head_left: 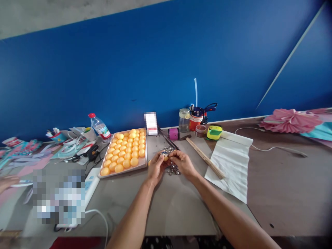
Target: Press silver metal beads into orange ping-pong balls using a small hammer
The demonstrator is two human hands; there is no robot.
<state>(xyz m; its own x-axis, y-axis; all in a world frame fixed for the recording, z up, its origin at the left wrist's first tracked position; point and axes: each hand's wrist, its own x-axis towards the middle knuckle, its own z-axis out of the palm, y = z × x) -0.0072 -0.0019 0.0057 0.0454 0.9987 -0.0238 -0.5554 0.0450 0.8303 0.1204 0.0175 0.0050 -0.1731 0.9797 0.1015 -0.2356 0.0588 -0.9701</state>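
My left hand (156,168) is closed around an orange ball (165,158) with a shiny, dark-and-silver patch on its top. My right hand (183,163) meets it from the other side, fingers pinched against the ball; anything small between those fingertips is hidden. Beneath and behind both hands lies a heap of small shiny metal pieces (173,169), too small to name surely. Left of my hands, a shallow tray (143,164) holds rows of orange balls (120,160) like table tennis balls.
A wooden-handled hammer (204,157) lies partly on white sheeting (230,166). Behind are a purple spool (173,134), a glass jar (184,121), an orange cup (195,122) and a yellow-green roll (214,132). A bottle (100,128) and power strip (91,185) stand left, near another person's hand (7,182).
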